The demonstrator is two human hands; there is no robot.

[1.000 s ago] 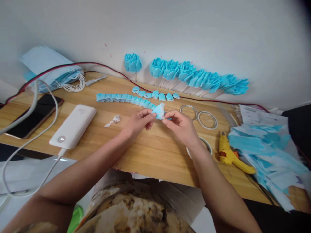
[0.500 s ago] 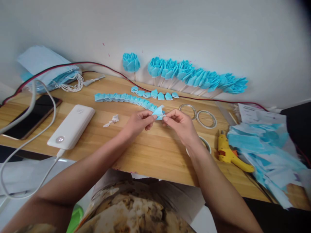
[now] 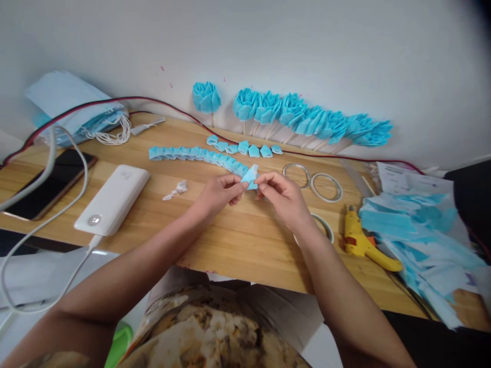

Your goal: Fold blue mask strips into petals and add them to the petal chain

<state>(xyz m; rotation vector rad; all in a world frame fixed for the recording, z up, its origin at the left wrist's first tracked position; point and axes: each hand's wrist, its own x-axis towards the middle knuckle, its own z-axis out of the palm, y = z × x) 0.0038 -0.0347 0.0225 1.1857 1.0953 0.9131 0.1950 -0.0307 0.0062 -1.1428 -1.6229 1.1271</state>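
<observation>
Between my two hands is a small folded piece of light blue fabric (image 3: 250, 177), raised a little above the wooden table (image 3: 238, 240). My left hand (image 3: 224, 191) pinches its left side between thumb and fingers. On its right edge the fingertips of my right hand (image 3: 281, 194) are closed. Just behind, a curved row of overlapping folded blue pieces (image 3: 192, 154) lies on the table, its right end partly hidden by the held piece. Further back sit several separate folded blue petals (image 3: 243, 147). A crumpled white scrap (image 3: 176, 189) lies left of my left hand.
Blue fabric flowers (image 3: 291, 110) on sticks lean along the wall. Tape rolls (image 3: 326, 188) and a yellow glue gun (image 3: 358, 240) lie right, beside blue scraps (image 3: 414, 220). A white power bank (image 3: 113, 199), a phone (image 3: 49, 184) and stacked blue sheets (image 3: 69, 99) are left.
My right fingers have shifted slightly up and left along the edge of the folded blue piece. The left hand stays almost still.
</observation>
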